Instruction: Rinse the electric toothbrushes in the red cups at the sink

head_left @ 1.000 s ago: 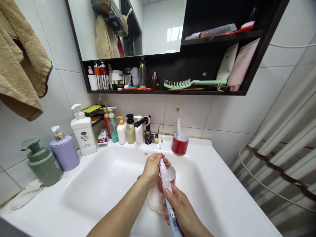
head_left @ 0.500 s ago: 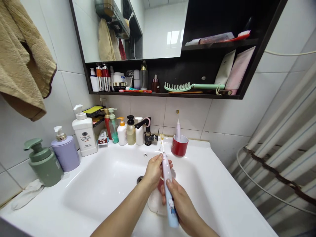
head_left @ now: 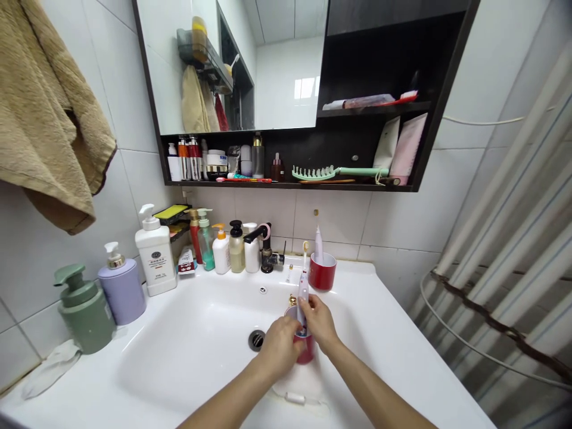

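An electric toothbrush (head_left: pixel 303 292) with a pale pink upper body stands nearly upright, its lower end inside a red cup (head_left: pixel 305 351) over the basin. My right hand (head_left: pixel 320 322) is closed round the toothbrush body from the right. At the cup's left side my left hand (head_left: pixel 279 342) has its fingers curled at the rim, close to the brush's lower part. Part of the cup is hidden by this hand. A small gold piece (head_left: pixel 292 300) shows just behind the cup. Another red cup (head_left: pixel 322 274), with a pale toothbrush (head_left: pixel 319 245) in it, stands on the sink's back ledge.
The white sink (head_left: pixel 201 339) has a drain (head_left: pixel 256 340) left of the hands. A black faucet (head_left: pixel 267 250) and several pump bottles (head_left: pixel 221 250) line the back ledge. Above hangs a dark cabinet (head_left: pixel 290 186) with a mirror. Hoses (head_left: pixel 491 286) run along the right.
The toothbrush has turned more upright and its lower end has gone into the red cup. My left hand has moved from the brush's neck down to the cup. The view has shifted slightly.
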